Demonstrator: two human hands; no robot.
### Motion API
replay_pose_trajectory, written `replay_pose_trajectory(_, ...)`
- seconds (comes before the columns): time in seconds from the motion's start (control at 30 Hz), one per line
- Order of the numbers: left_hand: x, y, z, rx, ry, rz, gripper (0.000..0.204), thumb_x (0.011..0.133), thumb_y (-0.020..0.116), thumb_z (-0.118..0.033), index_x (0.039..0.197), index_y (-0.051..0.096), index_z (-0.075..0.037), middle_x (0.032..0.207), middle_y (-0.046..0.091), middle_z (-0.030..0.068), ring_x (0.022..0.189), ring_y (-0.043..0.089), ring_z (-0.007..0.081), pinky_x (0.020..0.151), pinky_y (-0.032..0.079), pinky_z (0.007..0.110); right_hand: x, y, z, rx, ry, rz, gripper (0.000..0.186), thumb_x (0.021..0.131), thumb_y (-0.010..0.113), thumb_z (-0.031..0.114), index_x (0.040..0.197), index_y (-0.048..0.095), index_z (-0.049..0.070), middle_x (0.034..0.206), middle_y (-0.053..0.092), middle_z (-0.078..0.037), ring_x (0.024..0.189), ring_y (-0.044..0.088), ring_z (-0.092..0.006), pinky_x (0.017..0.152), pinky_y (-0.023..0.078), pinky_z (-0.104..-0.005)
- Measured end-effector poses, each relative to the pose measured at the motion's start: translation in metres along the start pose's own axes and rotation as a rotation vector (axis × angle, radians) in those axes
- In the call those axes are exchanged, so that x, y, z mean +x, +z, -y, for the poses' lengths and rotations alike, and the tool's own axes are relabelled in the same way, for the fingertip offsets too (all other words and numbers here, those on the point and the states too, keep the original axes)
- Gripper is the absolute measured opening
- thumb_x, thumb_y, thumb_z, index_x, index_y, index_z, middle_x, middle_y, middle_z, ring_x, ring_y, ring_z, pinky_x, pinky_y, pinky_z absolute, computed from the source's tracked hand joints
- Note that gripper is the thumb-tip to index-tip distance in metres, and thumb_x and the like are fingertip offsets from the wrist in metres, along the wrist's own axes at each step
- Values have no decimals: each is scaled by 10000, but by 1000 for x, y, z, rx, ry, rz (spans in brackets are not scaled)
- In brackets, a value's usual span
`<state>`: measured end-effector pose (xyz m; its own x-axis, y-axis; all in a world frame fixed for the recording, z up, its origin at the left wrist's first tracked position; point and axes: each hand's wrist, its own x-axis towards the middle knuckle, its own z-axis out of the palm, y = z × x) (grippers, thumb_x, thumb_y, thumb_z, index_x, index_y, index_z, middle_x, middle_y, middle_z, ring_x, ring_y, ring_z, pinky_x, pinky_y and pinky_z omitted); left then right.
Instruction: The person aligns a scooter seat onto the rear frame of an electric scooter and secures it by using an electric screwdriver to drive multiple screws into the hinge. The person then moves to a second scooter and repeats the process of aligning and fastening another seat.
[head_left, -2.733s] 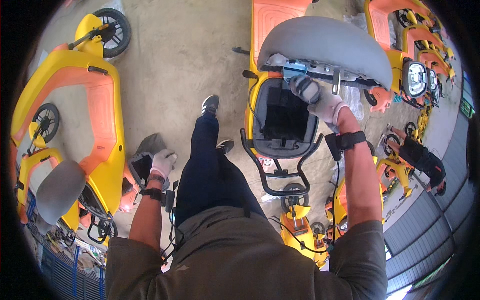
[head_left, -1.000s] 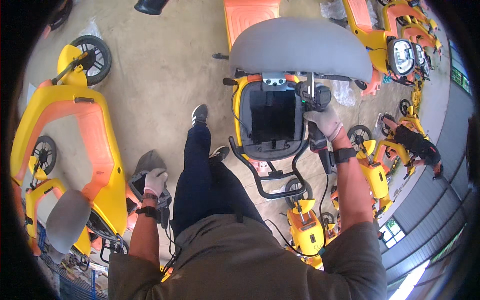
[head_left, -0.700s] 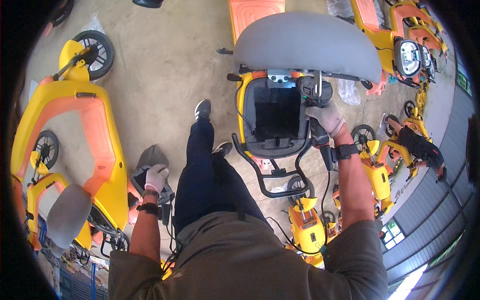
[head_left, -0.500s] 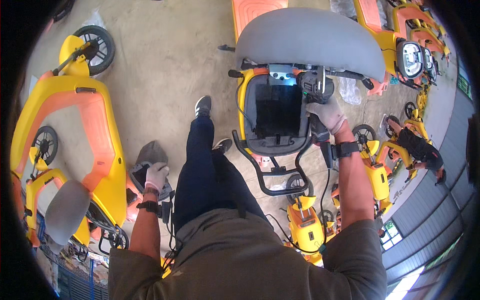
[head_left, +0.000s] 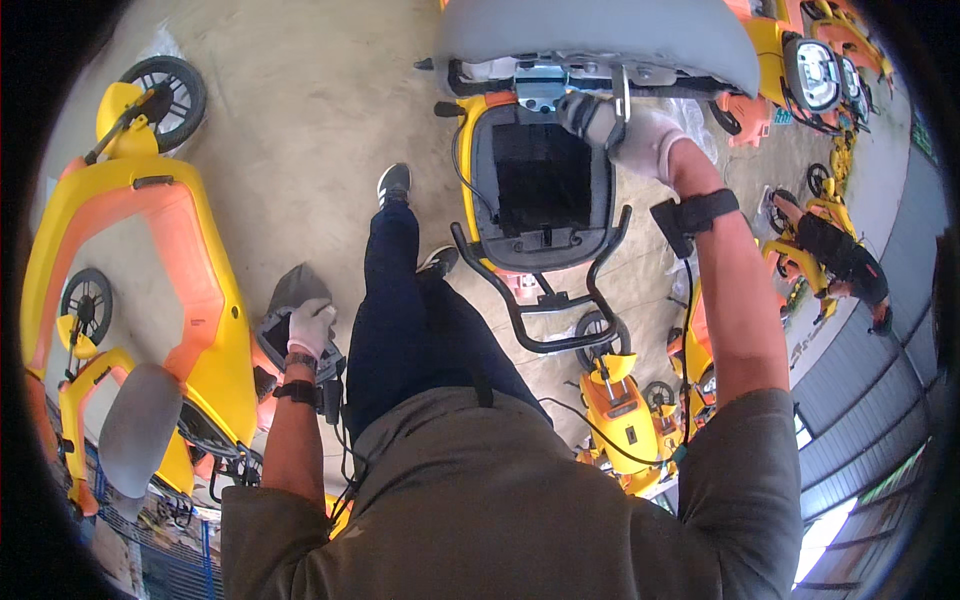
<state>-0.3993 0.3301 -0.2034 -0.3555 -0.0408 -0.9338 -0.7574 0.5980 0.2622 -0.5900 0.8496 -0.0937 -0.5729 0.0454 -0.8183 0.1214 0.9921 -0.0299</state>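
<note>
My right hand, in a pale glove with dark fingers, reaches to the metal hinge below the raised grey seat of a yellow scooter. Its fingers are curled beside an upright metal bracket; what they hold, if anything, is hidden. Nearer me, under the seat, lies an open dark compartment with a grey rim. At lower left my gloved left hand is closed on the edge of a dark grey shell-like piece, whose full shape is partly covered.
A black tubular rack juts from the scooter's near end. Large yellow and orange scooter frames stand at left, with more scooters to the right. Cables trail from both wrists. A person bends over a scooter at far right.
My right hand has moved up and toward the hinge, and the power driver it held is no longer visible. The scooter sits higher in view. My left hand stays on the grey piece.
</note>
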Motion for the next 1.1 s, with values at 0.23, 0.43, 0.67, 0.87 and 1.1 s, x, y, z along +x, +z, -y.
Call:
replay_pose_trajectory(0.23, 3, 1, -4, -19, 83, 10, 255, 866, 616, -130, 1079, 656, 4, 751, 641, 63, 579, 578, 136, 531, 471, 278, -7, 14, -9, 169, 12, -126, 339, 702, 682, 228, 959, 661, 8, 833, 674, -224, 807, 658, -373, 722, 524, -395)
replay_pose_trajectory(0.43, 20, -5, 35, 103, 168, -57, 253, 832, 648, -138, 1028, 679, 20, 945, 694, 147, 887, 654, 228, 821, 497, 314, -17, -14, 23, -86, 46, 4, 388, 712, 612, 81, 1099, 645, 79, 991, 675, -206, 963, 646, -361, 802, 524, -414)
replay_pose_trajectory(0.67, 19, -9, 49, 19, 85, -88, 277, 819, 661, -138, 1044, 679, 24, 965, 700, 145, 855, 660, 208, 780, 507, 310, 9, -32, -15, -207, -132, -55, 302, 721, 639, 131, 987, 662, -11, 891, 679, -218, 812, 655, -352, 734, 524, -392)
replay_pose_trajectory(0.87, -10, 12, 84, -30, 121, -132, 227, 886, 628, -137, 1067, 666, -5, 756, 644, 14, 532, 549, 91, 469, 438, 241, -78, 11, -40, 386, -203, -185, 388, 671, 702, 144, 1012, 637, -30, 865, 686, -147, 770, 638, -189, 711, 516, -341)
replay_pose_trajectory(1.1, -57, 92, 166, -255, 44, -155, 172, 864, 640, -109, 1005, 658, -12, 717, 628, 52, 479, 543, 135, 444, 450, 287, -228, 242, -155, 945, 192, -20, 195, 752, 691, 176, 882, 687, 31, 831, 676, -55, 696, 623, -137, 658, 517, -315)
